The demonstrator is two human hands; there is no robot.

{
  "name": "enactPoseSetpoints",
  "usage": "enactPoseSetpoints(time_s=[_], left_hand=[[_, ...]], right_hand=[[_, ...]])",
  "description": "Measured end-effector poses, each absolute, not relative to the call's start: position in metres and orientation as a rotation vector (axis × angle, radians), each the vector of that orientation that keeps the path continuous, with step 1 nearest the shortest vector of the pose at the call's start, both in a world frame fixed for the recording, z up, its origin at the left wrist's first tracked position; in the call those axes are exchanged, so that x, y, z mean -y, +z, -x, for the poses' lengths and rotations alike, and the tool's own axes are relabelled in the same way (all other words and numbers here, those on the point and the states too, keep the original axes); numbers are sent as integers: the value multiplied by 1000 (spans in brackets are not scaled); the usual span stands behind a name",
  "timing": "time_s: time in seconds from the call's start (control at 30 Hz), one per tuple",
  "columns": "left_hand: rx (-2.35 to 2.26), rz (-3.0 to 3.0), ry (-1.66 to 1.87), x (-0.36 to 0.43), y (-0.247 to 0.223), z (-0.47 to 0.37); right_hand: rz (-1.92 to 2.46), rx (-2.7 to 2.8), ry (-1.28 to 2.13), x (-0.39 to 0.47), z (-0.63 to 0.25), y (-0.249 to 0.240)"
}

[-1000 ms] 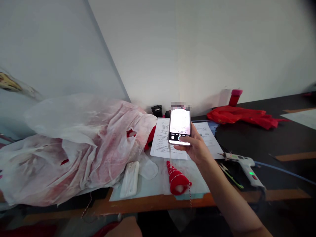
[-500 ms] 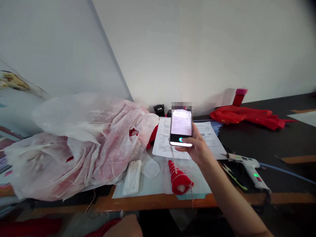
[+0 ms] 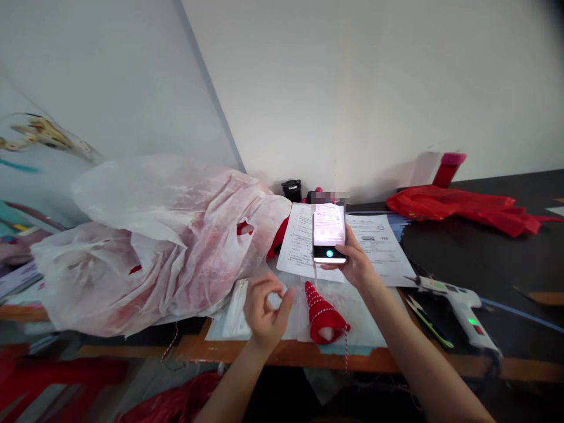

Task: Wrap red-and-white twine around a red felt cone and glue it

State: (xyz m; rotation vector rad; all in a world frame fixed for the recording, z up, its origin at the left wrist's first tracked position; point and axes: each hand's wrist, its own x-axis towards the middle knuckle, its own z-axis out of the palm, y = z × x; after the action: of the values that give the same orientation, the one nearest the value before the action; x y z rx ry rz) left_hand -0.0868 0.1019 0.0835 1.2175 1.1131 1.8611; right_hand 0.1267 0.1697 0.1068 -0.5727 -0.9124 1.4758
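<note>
My right hand (image 3: pixel 358 262) grips a phone (image 3: pixel 329 229) upright above printed sheets (image 3: pixel 381 249); its lit screen shows a page of text. My left hand (image 3: pixel 267 308) is raised over the table's front part with fingers curled and thumb apart, holding nothing. Behind it a white case-like object (image 3: pixel 235 311) lies partly covered. Between my two arms rests a red cone (image 3: pixel 324 314) wound with red-and-white cord, one cord end hanging over the table edge.
A large white plastic bag (image 3: pixel 163 252) with red contents fills the left. At the right are a glue gun (image 3: pixel 458 302) with a green light, snips (image 3: pixel 429 323), a red bag (image 3: pixel 467 205) and a red container (image 3: pixel 448 170). A black container (image 3: pixel 291 191) stands by the wall.
My left hand has risen from the bottom edge to above the table. My right thumb has moved off the phone's blue button. The view has shifted slightly left.
</note>
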Motion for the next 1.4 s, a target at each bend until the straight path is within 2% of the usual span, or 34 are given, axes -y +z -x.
enactPoseSetpoints(time_s=[0.17,0.47,0.83,1.4], left_hand=[[-1267,-1595,1932,-143,70,87],[-1296,-1670,1943,-186,55,89],[-1365,-1690,1875,-188,31,84],[-1439,-1579,1837,-187,26,86]], right_hand=[[559,903,1495,-182,-133,85],[599,853,1605,-177,-122,59],[554,793,1620,-168,-121,56],[512,806,1636,-162,-118,56]])
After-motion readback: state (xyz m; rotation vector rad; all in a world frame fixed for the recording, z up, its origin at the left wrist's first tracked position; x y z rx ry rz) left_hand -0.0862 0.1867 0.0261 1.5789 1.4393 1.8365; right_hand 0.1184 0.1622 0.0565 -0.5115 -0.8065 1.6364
